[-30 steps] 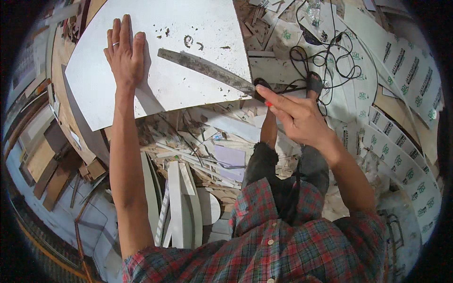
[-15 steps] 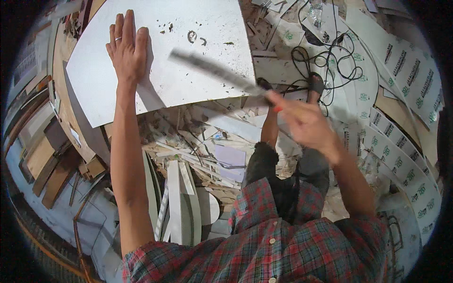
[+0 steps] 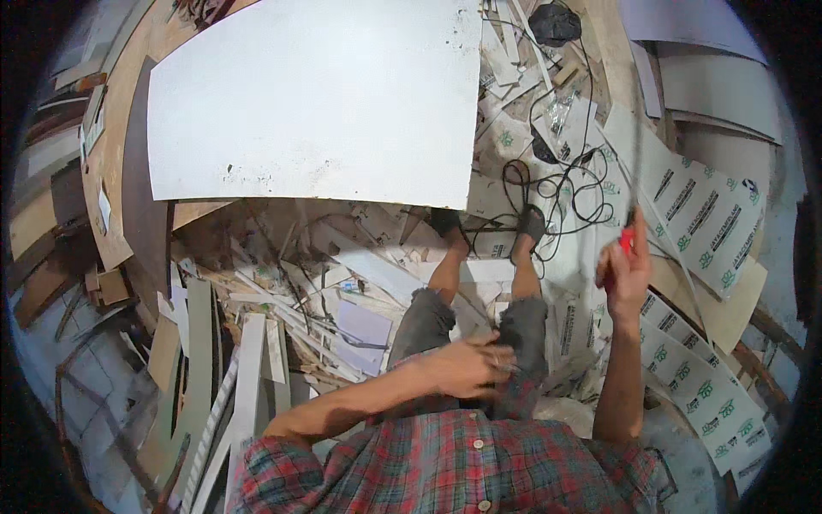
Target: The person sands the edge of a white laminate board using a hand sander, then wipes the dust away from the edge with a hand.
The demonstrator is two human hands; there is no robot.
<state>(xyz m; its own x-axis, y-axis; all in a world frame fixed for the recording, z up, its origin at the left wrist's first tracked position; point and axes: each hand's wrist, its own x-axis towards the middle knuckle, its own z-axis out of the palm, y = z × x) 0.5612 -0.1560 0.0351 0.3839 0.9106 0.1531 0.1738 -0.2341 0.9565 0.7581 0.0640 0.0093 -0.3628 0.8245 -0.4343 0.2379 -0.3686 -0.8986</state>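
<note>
My right hand (image 3: 627,278) is raised at the right, fingers wrapped round the red handle (image 3: 628,241) of a long, narrow tool. Its grey blade points away from me and is smeared by motion, so its exact kind is unclear. Over my lap, my left hand (image 3: 467,368) hangs slightly blurred, fingers stretched and apart, holding nothing I can see. Ahead lies a large white board (image 3: 317,103), apart from both hands, with a few dark specks near its front edge.
Offcuts and strips (image 3: 368,265) litter the floor below the board. A tangled black cable (image 3: 561,193) lies beyond my feet. Printed sheets (image 3: 698,214) spread out on the right. Long white strips (image 3: 248,368) lean at lower left, beside wood pieces (image 3: 68,248).
My left hand has left the board and come back to my lap. My right hand has swung the tool off the board to the right. Most dark bits on the board are gone.
</note>
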